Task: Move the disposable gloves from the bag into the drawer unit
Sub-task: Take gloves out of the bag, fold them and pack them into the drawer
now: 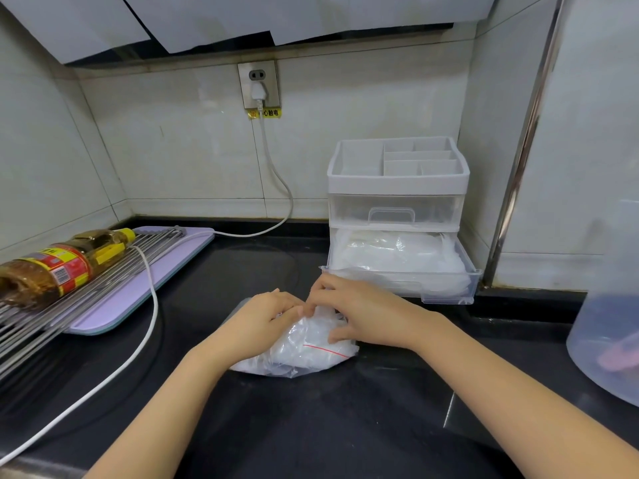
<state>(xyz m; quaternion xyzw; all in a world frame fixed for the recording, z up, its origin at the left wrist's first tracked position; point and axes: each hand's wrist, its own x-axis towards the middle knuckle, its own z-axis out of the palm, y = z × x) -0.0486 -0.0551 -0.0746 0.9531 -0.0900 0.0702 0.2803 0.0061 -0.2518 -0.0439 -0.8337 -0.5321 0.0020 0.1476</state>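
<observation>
Lying at the centre of the black counter (311, 426), the zip bag (304, 354), clear film with a red seal line, holds the crumpled disposable gloves (323, 318). Both hands work at its far end. The left hand (262, 318), at 10 o'clock of the bag, and the right hand (363, 309), at 1 o'clock, each have a closed grip, fingers curled into the bag's film near the mouth; whether gloves are caught too cannot be told.

The gloves should handle as very light, soft, slippery film that clings and bunches. They are probably best taken as a gathered wad at the mouth while the other hand pins the bag.

At 1 o'clock, just beyond the right hand, the drawer unit (397, 188) stands with its lower drawer (408, 286) pulled out, holding a heap of similar film (397, 252). At 9 o'clock lie an oil bottle (58, 267), a lilac board (138, 288) and a white cable (152, 299).
</observation>
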